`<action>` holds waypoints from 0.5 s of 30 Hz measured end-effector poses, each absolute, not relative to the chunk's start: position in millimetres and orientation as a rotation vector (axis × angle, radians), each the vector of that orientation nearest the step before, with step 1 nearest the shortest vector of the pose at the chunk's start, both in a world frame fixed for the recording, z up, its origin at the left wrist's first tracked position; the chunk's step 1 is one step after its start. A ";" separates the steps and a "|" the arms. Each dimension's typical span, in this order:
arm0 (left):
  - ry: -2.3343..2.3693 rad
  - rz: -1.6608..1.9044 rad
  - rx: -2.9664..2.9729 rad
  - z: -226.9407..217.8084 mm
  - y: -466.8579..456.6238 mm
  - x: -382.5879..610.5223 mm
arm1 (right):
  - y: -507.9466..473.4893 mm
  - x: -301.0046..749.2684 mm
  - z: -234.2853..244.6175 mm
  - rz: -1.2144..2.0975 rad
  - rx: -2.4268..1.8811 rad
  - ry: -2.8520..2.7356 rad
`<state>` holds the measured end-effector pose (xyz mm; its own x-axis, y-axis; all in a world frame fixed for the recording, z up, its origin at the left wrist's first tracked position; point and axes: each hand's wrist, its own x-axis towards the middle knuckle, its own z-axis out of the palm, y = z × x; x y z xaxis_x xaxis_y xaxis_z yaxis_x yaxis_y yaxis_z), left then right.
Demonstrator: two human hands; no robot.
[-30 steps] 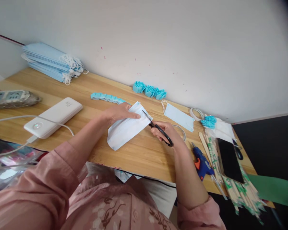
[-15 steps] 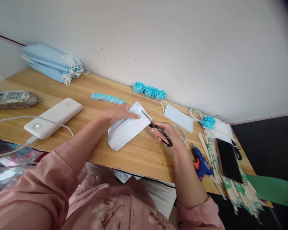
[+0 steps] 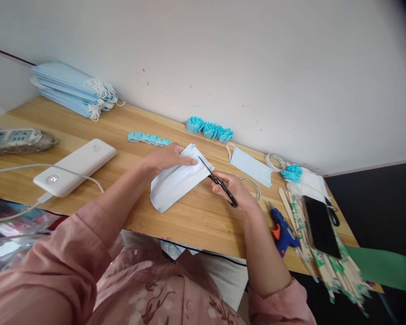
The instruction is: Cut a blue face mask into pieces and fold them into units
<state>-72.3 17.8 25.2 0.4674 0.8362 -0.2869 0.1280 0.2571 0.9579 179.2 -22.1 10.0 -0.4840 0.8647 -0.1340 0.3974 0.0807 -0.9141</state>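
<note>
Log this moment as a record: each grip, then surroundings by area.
Left grip: holds mask
Right grip: holds scissors, one blade visible over mask
Cut made: cannot tell
Far left: mask stack
Near left: power bank
Far middle: three flowers
Right: glue gun; phone on sticks

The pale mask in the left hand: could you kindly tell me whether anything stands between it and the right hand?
Only the scissors, held in the right hand, come between, and they reach over the mask. Nothing else visible is in the way; the left hand holds the mask beside their tip.
</note>
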 end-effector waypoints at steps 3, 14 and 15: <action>0.992 0.608 1.235 26.3 17.0 -71.1 | -22.0 178.4 11.1 1.384 -1.238 -1.937; 1.016 0.530 1.371 23.8 17.4 -70.3 | -23.4 172.9 17.5 1.411 -1.183 -1.973; 1.025 0.531 1.366 24.9 16.9 -70.0 | -23.1 172.2 16.8 1.400 -1.193 -1.972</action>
<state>-70.0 16.9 24.9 0.4930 0.8225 -0.2836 0.2427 0.1830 0.9527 172.2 -23.1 16.8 -0.5306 0.8388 -0.1224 0.3921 0.1149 -0.9127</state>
